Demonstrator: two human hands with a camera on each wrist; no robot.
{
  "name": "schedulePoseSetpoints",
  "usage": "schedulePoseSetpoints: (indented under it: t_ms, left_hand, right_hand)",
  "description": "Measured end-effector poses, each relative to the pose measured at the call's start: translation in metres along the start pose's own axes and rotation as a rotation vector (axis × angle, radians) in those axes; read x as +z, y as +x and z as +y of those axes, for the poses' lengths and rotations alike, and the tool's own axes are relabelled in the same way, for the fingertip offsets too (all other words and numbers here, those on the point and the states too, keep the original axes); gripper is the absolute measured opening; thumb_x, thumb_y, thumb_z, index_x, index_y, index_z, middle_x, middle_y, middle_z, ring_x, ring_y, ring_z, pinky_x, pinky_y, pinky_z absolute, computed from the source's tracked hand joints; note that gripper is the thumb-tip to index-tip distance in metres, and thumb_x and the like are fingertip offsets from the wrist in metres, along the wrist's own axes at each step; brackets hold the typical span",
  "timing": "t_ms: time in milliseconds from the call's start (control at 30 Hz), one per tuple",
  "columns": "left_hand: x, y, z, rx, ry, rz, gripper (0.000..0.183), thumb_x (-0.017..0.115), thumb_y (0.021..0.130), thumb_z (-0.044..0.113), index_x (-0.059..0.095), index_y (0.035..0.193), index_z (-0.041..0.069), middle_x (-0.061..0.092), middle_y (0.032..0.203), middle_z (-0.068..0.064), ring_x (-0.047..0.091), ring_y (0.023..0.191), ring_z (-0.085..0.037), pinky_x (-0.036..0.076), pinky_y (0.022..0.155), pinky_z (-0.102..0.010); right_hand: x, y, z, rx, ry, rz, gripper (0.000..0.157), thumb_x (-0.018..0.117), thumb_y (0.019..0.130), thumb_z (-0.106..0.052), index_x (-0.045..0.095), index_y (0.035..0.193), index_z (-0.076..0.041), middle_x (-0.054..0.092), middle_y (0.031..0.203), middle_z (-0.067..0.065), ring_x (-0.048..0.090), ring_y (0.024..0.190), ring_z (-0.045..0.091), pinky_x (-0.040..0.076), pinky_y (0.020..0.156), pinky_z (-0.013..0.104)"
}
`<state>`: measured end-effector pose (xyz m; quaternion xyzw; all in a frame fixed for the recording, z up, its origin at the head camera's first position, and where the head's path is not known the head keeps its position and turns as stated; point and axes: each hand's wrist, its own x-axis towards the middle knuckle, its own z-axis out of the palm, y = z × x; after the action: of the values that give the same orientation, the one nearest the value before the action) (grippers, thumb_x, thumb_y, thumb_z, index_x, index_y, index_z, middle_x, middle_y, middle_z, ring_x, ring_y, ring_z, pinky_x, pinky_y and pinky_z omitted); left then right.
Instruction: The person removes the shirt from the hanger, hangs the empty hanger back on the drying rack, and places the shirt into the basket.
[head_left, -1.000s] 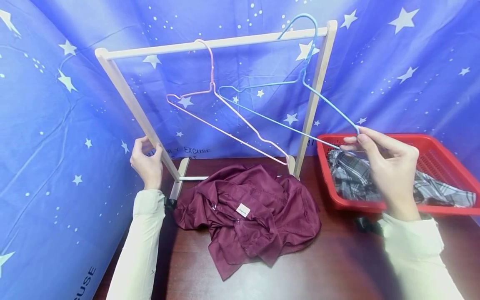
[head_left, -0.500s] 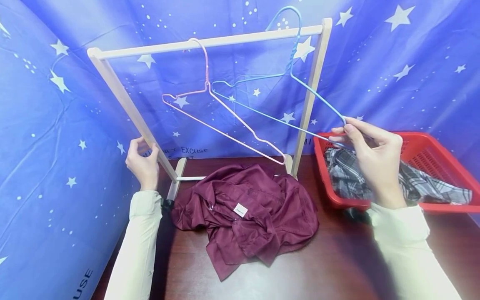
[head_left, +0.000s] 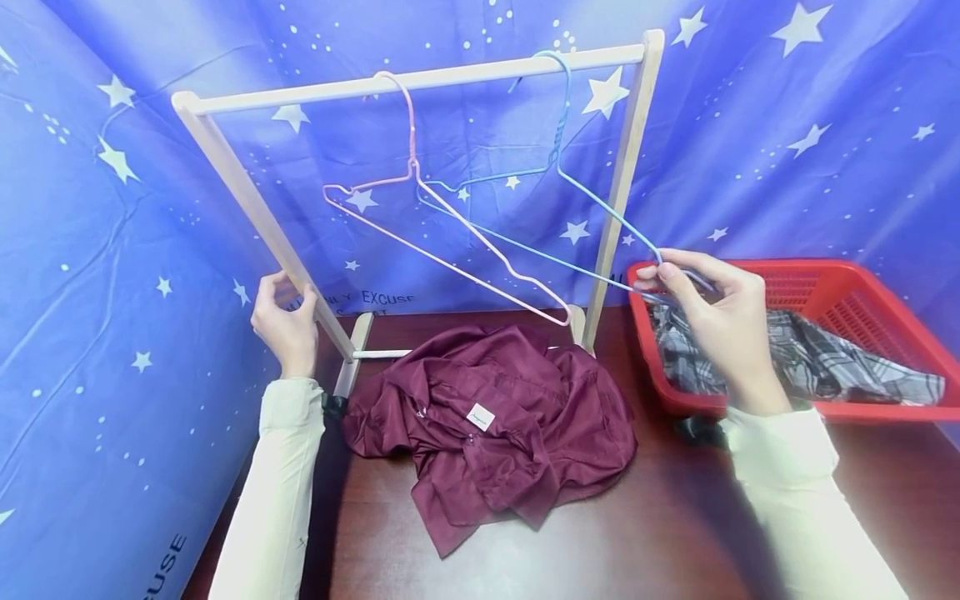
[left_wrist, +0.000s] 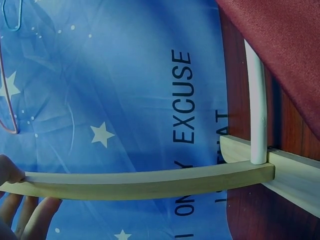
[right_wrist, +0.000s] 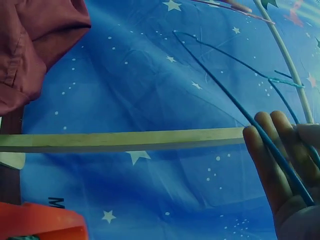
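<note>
My right hand point(head_left: 716, 312) pinches the right end of a blue wire hanger point(head_left: 607, 208), whose hook loops over the top bar of a small wooden garment rack point(head_left: 510, 73). In the right wrist view the blue hanger point(right_wrist: 220, 82) runs across the fingers, with the thumb over one wire. My left hand point(head_left: 287, 327) holds the rack's left post; in the left wrist view thumb and fingers lie on either side of this post point(left_wrist: 145, 185). Left of the blue hanger, a pink hanger point(head_left: 465, 221) hangs from the same bar.
A crumpled maroon garment point(head_left: 502, 442) with a white label lies on the dark wooden table point(head_left: 592, 550), in front of the rack. To the right stands a red basket point(head_left: 885, 412) holding a black-and-white plaid garment point(head_left: 847, 362). Blue star-printed cloth point(head_left: 112, 267) hangs behind and at the left.
The right hand has moved left with the blue hanger, and its hook has come down from above the bar onto it. The left hand keeps its hold on the post.
</note>
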<state>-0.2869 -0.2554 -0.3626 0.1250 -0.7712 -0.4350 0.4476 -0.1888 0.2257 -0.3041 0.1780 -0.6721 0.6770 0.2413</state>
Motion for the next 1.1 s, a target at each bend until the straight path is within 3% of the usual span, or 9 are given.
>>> schedulePoseSetpoints:
  t_ms: [100,300,367,400,567,633,767,933,1100]
  left_hand:
    - [0.000,0.000,0.000,0.000,0.004,-0.006,0.027,0.073,0.083,0.009,0.070,0.110,0.006,0.076,0.103,-0.008,0.071,0.089,-0.026,0.044,0.099,-0.034]
    - [-0.001,-0.001,0.002,-0.018,-0.011,0.005,0.027,0.073,0.082,0.007,0.071,0.109,0.006,0.076,0.101,-0.007,0.070,0.087,-0.025,0.045,0.098,-0.034]
    - [-0.001,-0.001,0.002,-0.020,-0.014,0.001,0.027,0.073,0.082,0.007,0.071,0.109,0.005,0.076,0.101,-0.008,0.070,0.087,-0.025,0.045,0.098,-0.034]
    - [-0.001,-0.001,0.003,-0.018,-0.016,-0.001,0.027,0.073,0.082,0.007,0.071,0.109,0.005,0.076,0.101,-0.008,0.070,0.087,-0.025,0.045,0.098,-0.034]
    - [-0.001,-0.001,0.003,-0.004,-0.009,0.009,0.027,0.073,0.081,0.008,0.071,0.108,0.005,0.076,0.100,-0.009,0.069,0.082,-0.017,0.045,0.097,-0.034]
    - [-0.001,-0.001,0.002,-0.001,-0.004,0.013,0.027,0.074,0.081,0.009,0.071,0.107,0.006,0.076,0.099,-0.009,0.068,0.081,-0.013,0.046,0.096,-0.034]
    - [-0.002,-0.001,0.001,-0.002,-0.008,0.012,0.026,0.074,0.081,0.010,0.071,0.107,0.007,0.076,0.099,-0.009,0.068,0.080,-0.010,0.046,0.095,-0.034]
    - [-0.002,-0.001,0.003,-0.002,-0.011,0.010,0.027,0.074,0.081,0.011,0.071,0.107,0.008,0.076,0.100,-0.008,0.064,0.077,0.001,0.047,0.095,-0.033]
    - [-0.002,-0.001,0.003,-0.002,-0.003,0.009,0.026,0.074,0.081,0.011,0.072,0.107,0.008,0.076,0.100,-0.008,0.069,0.080,-0.010,0.047,0.095,-0.033]
  right_hand:
    - [-0.002,-0.002,0.001,0.034,-0.032,-0.059,0.031,0.065,0.092,0.002,0.065,0.121,0.010,0.077,0.101,0.007,0.074,0.088,0.015,0.056,0.080,0.024]
    - [-0.007,-0.011,0.004,0.048,-0.404,-0.194,0.034,0.070,0.091,-0.006,0.069,0.125,-0.007,0.072,0.116,-0.005,0.066,0.101,0.002,0.051,0.079,0.012]
    - [-0.009,-0.017,0.007,0.091,-0.440,-0.228,0.035,0.070,0.091,-0.010,0.068,0.127,-0.011,0.072,0.118,-0.004,0.064,0.105,0.000,0.050,0.082,0.011]
    - [-0.010,-0.020,0.010,0.127,-0.447,-0.242,0.035,0.070,0.092,-0.013,0.068,0.127,-0.012,0.072,0.118,-0.002,0.066,0.096,-0.001,0.051,0.076,0.013]
    - [-0.013,-0.039,0.028,0.278,-0.500,-0.327,0.040,0.068,0.095,-0.027,0.063,0.132,-0.013,0.069,0.125,0.009,0.064,0.091,-0.008,0.051,0.074,0.011]
    - [-0.012,-0.046,0.036,0.284,-0.518,-0.370,0.042,0.067,0.095,-0.028,0.062,0.133,-0.012,0.065,0.131,0.010,0.064,0.105,-0.003,0.049,0.084,0.011]
    - [-0.008,-0.056,0.046,0.306,-0.485,-0.438,0.045,0.067,0.095,-0.024,0.058,0.136,-0.010,0.059,0.136,0.013,0.065,0.115,0.021,0.049,0.088,0.014]
    - [-0.001,-0.064,0.052,0.355,-0.471,-0.505,0.055,0.068,0.095,-0.026,0.049,0.143,-0.005,0.053,0.141,0.016,0.057,0.125,0.038,0.053,0.094,0.033]
    - [0.008,-0.069,0.057,0.373,-0.532,-0.513,0.071,0.071,0.092,-0.031,0.039,0.149,-0.003,0.044,0.149,0.023,0.045,0.135,0.045,0.041,0.105,0.057]
